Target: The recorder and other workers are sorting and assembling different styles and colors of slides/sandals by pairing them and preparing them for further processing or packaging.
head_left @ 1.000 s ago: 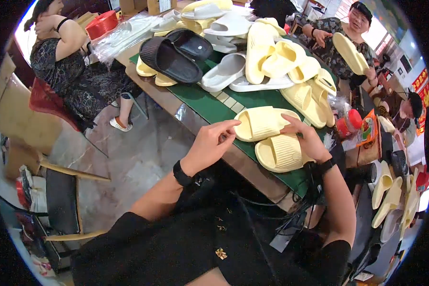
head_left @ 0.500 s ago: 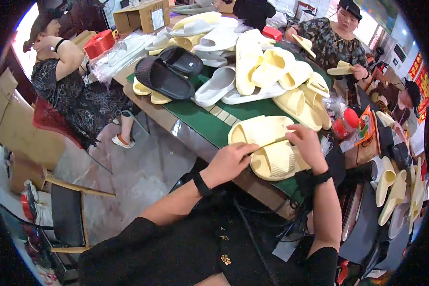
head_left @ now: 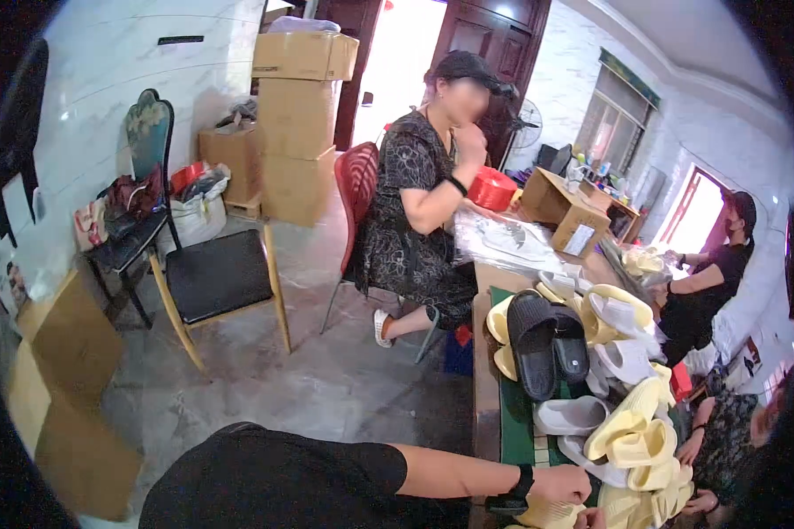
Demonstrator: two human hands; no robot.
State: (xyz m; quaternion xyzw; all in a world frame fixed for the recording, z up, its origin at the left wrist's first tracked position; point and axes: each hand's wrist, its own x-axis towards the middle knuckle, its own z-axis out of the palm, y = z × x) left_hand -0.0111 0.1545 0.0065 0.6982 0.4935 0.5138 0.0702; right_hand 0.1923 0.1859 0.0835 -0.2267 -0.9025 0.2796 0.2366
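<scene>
At the lower edge my left hand, a black band on its wrist, has its fingers curled down at a pale yellow slide slipper. Only a small part of my right hand shows beside it, and the picture's edge cuts off the rest. Just beyond my hands a heap of slippers covers the green table top. In it are a black pair, a grey slipper and several pale yellow slippers.
Across the table's left side a person sits on a red chair. Other people are at the right. An empty black chair stands on the floor to the left, near cardboard sheets. An open carton is on the table.
My view has swung left and up, so the table and my hands now sit at the lower right. My right hand has mostly left the picture. My left hand stays at the yellow slippers.
</scene>
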